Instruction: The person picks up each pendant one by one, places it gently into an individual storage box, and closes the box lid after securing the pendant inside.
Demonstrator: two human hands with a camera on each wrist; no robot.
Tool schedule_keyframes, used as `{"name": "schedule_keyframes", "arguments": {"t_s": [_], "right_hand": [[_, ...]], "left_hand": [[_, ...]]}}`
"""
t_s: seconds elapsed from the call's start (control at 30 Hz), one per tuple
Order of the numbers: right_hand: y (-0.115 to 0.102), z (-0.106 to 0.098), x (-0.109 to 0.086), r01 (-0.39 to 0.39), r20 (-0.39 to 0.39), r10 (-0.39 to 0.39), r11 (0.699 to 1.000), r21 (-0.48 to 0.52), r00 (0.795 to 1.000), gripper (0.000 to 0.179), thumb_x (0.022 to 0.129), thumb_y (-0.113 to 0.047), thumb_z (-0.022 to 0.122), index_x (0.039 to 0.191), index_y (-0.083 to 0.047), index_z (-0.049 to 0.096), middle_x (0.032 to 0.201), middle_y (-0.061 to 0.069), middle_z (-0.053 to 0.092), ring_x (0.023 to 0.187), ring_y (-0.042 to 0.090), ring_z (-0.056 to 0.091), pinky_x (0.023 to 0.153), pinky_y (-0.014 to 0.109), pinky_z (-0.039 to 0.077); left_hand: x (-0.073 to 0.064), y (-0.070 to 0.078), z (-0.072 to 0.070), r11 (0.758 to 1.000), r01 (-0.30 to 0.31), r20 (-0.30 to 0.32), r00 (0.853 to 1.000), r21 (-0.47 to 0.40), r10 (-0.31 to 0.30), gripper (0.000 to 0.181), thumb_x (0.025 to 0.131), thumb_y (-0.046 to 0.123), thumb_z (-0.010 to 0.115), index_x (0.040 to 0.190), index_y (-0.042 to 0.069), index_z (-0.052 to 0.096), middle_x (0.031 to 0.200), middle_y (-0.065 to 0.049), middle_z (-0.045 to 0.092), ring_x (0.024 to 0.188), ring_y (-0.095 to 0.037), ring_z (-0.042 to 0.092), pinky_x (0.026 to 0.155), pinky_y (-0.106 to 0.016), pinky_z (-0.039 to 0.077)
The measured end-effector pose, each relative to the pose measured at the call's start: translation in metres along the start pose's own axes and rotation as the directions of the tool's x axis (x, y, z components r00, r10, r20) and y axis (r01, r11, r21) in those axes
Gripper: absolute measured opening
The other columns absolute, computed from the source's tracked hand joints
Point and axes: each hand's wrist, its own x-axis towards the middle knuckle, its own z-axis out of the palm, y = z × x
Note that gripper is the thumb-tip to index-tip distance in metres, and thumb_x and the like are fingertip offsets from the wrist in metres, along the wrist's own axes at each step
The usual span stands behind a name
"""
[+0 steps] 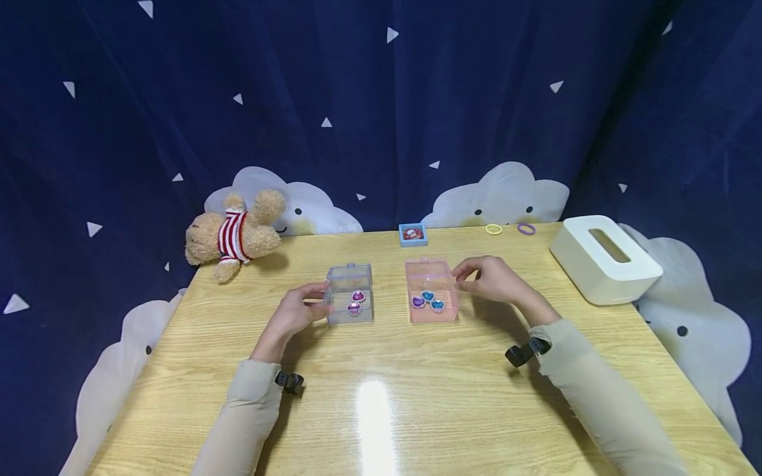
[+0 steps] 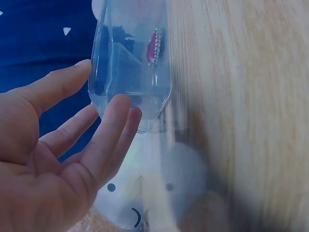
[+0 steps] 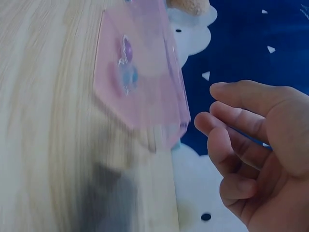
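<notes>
A clear bluish plastic box [image 1: 350, 272] stands on the table with two magenta jewels [image 1: 358, 296] inside, each edged in silver beads. At its left side is my left hand [image 1: 296, 309]; thumb and fingers are spread, with fingertips [image 2: 120, 102] right at the box's end wall. To the right stands a pink see-through box [image 1: 426, 268]. It holds one purple jewel [image 1: 419, 302] and two blue jewels [image 1: 437, 306]. My right hand [image 1: 491, 279] is beside the pink box's right side, its fingers loosely bent and holding nothing; the right wrist view shows a gap between them.
A small blue-framed square [image 1: 413, 235] lies behind the boxes. Yellow [image 1: 493, 229] and purple rings [image 1: 526, 229] are at the table's back edge. A white tissue box [image 1: 604, 261] stands right, a teddy bear [image 1: 235, 235] lies back left. A dark curtain [image 1: 381, 99] hangs behind.
</notes>
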Motion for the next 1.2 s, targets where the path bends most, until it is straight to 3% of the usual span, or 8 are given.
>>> {"name": "schedule_keyframes", "arguments": {"t_s": [0.4, 0.57, 0.8, 1.2], "right_hand": [[0.050, -0.015, -0.034, -0.145, -0.003, 0.145, 0.989, 0.003, 0.989, 0.022, 0.090, -0.021, 0.073, 0.109, -0.010, 0.074, 0.094, 0.003, 0.073, 0.072, 0.015, 0.055, 0.060, 0.026, 0.045], [0.070, -0.020, -0.047, -0.151, 0.005, 0.151, 0.988, -0.024, 0.988, 0.019, 0.091, -0.021, 0.073, 0.106, -0.010, 0.075, 0.092, 0.002, 0.073, 0.074, 0.014, 0.059, 0.064, 0.026, 0.047], [0.090, -0.027, -0.067, -0.165, 0.057, 0.165, 0.986, -0.016, 0.985, 0.020, 0.089, -0.022, 0.076, 0.105, -0.010, 0.074, 0.091, 0.002, 0.073, 0.071, 0.010, 0.061, 0.056, 0.024, 0.049], [0.112, -0.034, -0.090, -0.206, 0.066, 0.201, 0.976, 0.074, 0.977, 0.026, 0.086, -0.020, 0.078, 0.106, -0.004, 0.072, 0.092, 0.008, 0.072, 0.067, 0.005, 0.063, 0.057, 0.027, 0.057]], "left_hand": [[0.001, -0.001, 0.001, 1.000, -0.013, -0.005, 1.000, 0.020, 0.013, 0.057, 0.090, 0.009, 0.072, 0.144, 0.003, 0.052, 0.136, -0.028, 0.059, 0.121, -0.043, 0.059, 0.094, -0.042, 0.057], [0.002, -0.002, 0.001, 1.000, -0.012, -0.002, 1.000, 0.017, 0.012, 0.058, 0.090, 0.009, 0.072, 0.144, 0.004, 0.052, 0.135, -0.028, 0.058, 0.121, -0.043, 0.059, 0.094, -0.042, 0.056], [0.002, -0.003, 0.002, 1.000, -0.005, -0.009, 1.000, 0.003, 0.005, 0.058, 0.089, 0.007, 0.072, 0.144, 0.004, 0.052, 0.135, -0.028, 0.059, 0.120, -0.043, 0.061, 0.093, -0.041, 0.058], [0.002, -0.002, 0.000, 1.000, 0.003, -0.008, 1.000, 0.011, -0.003, 0.060, 0.089, 0.008, 0.073, 0.145, 0.006, 0.051, 0.137, -0.026, 0.058, 0.122, -0.041, 0.059, 0.095, -0.042, 0.056]]}}
